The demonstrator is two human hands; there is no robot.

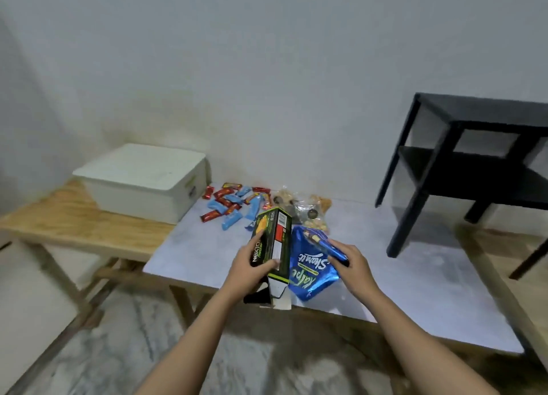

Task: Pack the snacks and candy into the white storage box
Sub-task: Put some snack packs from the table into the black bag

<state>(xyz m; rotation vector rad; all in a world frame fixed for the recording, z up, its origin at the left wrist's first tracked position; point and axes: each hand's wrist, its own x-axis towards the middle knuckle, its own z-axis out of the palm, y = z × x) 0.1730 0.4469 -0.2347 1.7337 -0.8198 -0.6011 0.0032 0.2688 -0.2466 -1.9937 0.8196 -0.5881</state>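
Blue foil of the pouch (311,271) sat partly hidden behind the green carton (274,237) my left hand (252,266) gripped, my right hand (354,261) clasping its blurred corner.

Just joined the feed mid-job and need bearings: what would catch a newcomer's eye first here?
The two hands, front and centre: the left hand grips a green box, tilted up, and the right hand holds a blue pouch beside it. Behind them lies a scatter of red and blue candies, and the white box sits far left with its lid on.
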